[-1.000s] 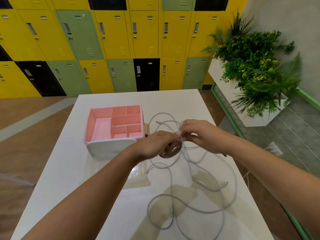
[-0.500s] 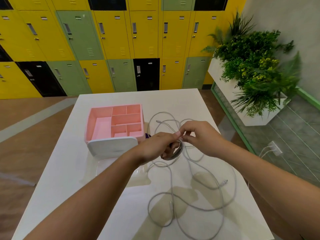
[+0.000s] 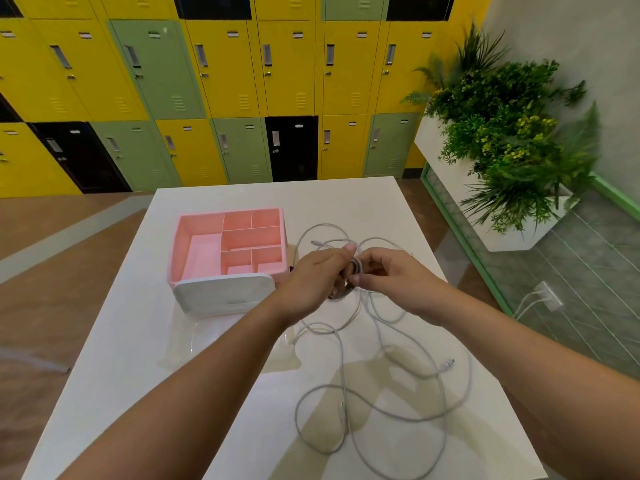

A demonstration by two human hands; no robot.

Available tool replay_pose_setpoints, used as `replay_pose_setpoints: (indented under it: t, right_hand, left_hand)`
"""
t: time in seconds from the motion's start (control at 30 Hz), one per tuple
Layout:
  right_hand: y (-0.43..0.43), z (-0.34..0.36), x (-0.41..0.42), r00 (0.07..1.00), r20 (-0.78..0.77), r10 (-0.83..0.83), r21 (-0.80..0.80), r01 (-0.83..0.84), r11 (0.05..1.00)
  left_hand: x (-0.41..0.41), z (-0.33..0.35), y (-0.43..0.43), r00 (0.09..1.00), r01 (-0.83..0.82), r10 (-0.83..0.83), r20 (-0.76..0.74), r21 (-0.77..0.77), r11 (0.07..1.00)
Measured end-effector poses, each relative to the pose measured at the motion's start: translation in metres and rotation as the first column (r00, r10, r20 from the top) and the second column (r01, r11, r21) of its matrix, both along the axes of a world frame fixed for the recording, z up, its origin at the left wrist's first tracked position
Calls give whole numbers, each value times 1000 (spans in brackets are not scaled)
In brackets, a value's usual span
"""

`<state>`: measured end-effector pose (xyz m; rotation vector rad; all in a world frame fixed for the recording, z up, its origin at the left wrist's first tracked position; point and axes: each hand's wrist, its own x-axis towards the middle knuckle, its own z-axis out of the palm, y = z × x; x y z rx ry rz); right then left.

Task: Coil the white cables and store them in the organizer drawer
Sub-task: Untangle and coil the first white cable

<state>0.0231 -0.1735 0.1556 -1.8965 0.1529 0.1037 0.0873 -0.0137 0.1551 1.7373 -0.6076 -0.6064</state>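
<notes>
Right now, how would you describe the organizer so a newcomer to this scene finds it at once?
Find the white rectangular table before the yellow, green and black lockers. On its left half stands a pink plastic organizer box, open compartments on top, with a white rounded front panel facing the camera. Unlike the thin white cables beside it, it is boxy and pink.

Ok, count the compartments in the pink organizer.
6 compartments: large one left, two small at the back, wide one in the middle, two at the front. None seems hidden.
</notes>
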Motion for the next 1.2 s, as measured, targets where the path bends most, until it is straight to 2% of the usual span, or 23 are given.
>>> replay_pose_setpoints:
  t: [0.17, 0.3, 0.47, 0.6, 0.67, 0.73, 0.87, 0.97, 1.1, 1.2]
  right_hand:
    - [10, 0, 5, 988, 121, -91, -11, 93, 996]
    - [13, 2, 7, 996, 76, -50, 133, 40, 990]
    - [16, 7, 5, 1000, 3, 17, 329, -17, 944]
    - [17, 7, 6, 1000, -17, 24, 399, -15, 917]
    - [18, 6, 6, 999, 6, 51, 316, -51, 947]
    - [21, 6, 7, 999, 43, 28, 131, -34, 991]
    - [29, 2, 9, 980, 164, -114, -47, 124, 991]
    - [30, -2, 11, 938, 260, -229, -173, 279, 945]
    - [32, -2, 11, 908, 299, -292, -152, 348, 925]
    - [31, 0, 8, 912, 282, -299, -139, 347, 927]
  left_hand:
    - [-2, -4, -7, 983, -160, 163, 83, -40, 986]
    - [-2, -3, -5, 961, -219, 220, 168, -22, 975]
    - [1, -4, 1, 943, -197, 182, 279, 27, 980]
    - [1, -6, -3, 922, -213, 186, 340, 44, 976]
    - [1, -9, -5, 916, -227, 189, 353, 69, 971]
    - [2, -11, -7, 916, -237, 196, 349, 80, 968]
    - [2, -14, -11, 929, -258, 235, 285, 49, 965]
    - [1, -13, -16, 918, -306, 286, 273, 32, 951]
    - [-1, -12, -21, 891, -343, 307, 336, 52, 938]
    - [0, -15, -20, 857, -339, 256, 447, 116, 934]
